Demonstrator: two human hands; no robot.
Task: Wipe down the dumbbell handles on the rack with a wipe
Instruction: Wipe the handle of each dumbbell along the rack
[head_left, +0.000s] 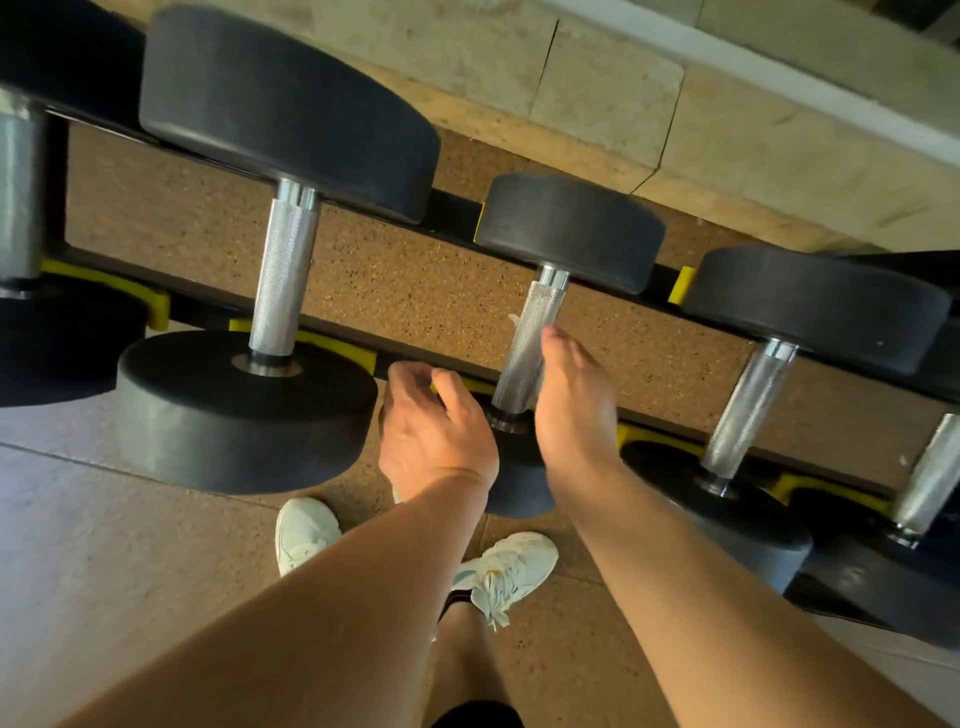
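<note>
A row of dumbbells lies across a black rack (452, 205) with yellow cradles (681, 285), seen from above. The middle dumbbell (571, 228) is the smallest in view, and its ridged metal handle (524, 353) runs from the far black weight down to the near one, which is mostly hidden behind the two hands.

The right hand (571, 405) lies along the right side of this handle, fingers stretched up the bar and curled around it from that side. A small white scrap, probably the wipe (513, 319), peeks out at the left edge of the handle beside the fingertips; the rest of it is hidden, so whether the hand grips it cannot be told.

The left hand (434, 426) hovers just left of the handle's lower end, over the rack's near rail, fingers loosely bent and holding nothing that shows.

A larger dumbbell (270, 291) sits to the left and another (779, 332) to the right, both untouched. Below, two white sneakers (506, 569) stand on the speckled cork-coloured floor (395, 280).
</note>
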